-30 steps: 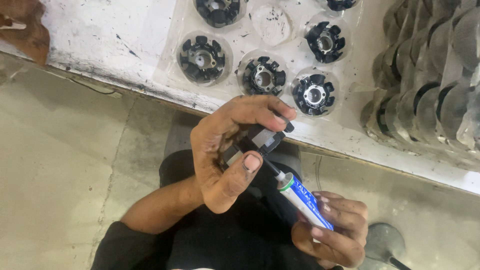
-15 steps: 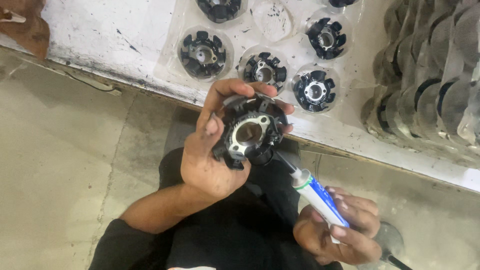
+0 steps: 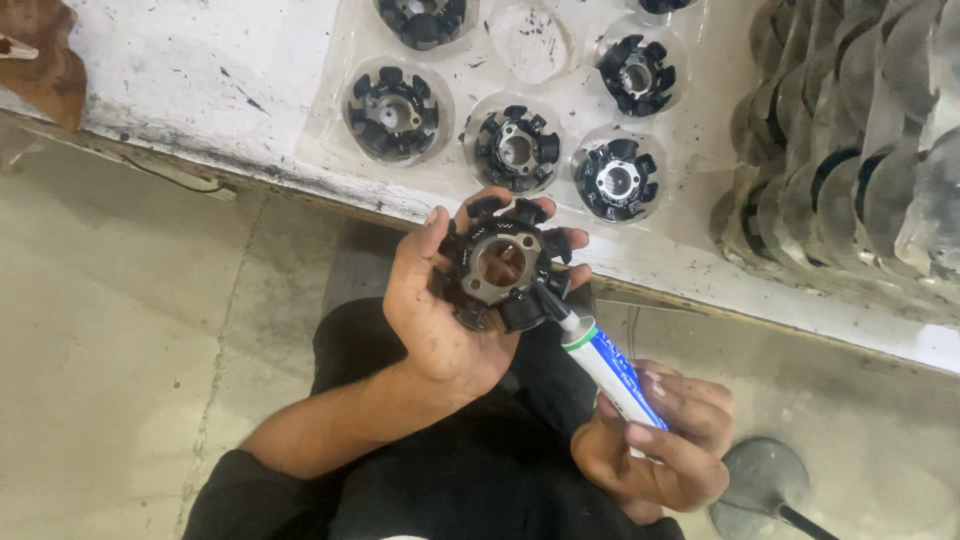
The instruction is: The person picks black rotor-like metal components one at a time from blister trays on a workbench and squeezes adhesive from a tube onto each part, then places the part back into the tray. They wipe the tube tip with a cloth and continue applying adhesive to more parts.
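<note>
One black stator core (image 3: pixel 503 264) cupped face-up in left hand (image 3: pixel 440 320); one tube (image 3: pixel 610 368), right hand (image 3: pixel 655 445) clenched around it, nozzle pointing up-left at core.

A white, scuffed counter (image 3: pixel 200 80) carries a clear plastic tray (image 3: pixel 690 150) with round pockets, several holding black toothed metal rings (image 3: pixel 397 112), one pocket (image 3: pixel 531 40) bare. Stacked clear trays (image 3: pixel 850 170) stand at the right. A brown rag (image 3: pixel 45 60) lies at the left edge. Below is a grey concrete floor (image 3: pixel 110 350) and a round metal base (image 3: pixel 760 485).
</note>
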